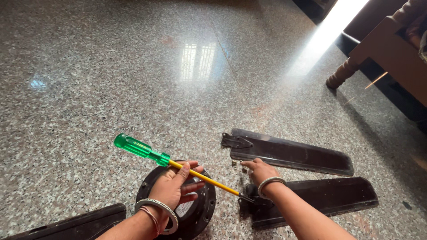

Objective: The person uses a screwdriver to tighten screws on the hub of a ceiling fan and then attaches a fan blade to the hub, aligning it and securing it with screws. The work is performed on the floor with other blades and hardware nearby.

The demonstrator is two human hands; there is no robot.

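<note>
My left hand [175,186] holds a screwdriver [169,161] by its yellow shaft; the green transparent handle points up to the left, and the tip reaches the bracket of a dark fan blade [329,198]. The hand rests over a round black fan motor housing [202,213] on the floor. My right hand [259,170] has its fingertips pinched at small screws [238,165] lying on the floor between two blades. Both wrists wear metal bangles.
A second dark fan blade [289,153] with a metal bracket lies beyond my right hand. A third blade [71,224] lies at the lower left. Wooden furniture with a turned leg [344,73] stands at the upper right on the speckled granite floor.
</note>
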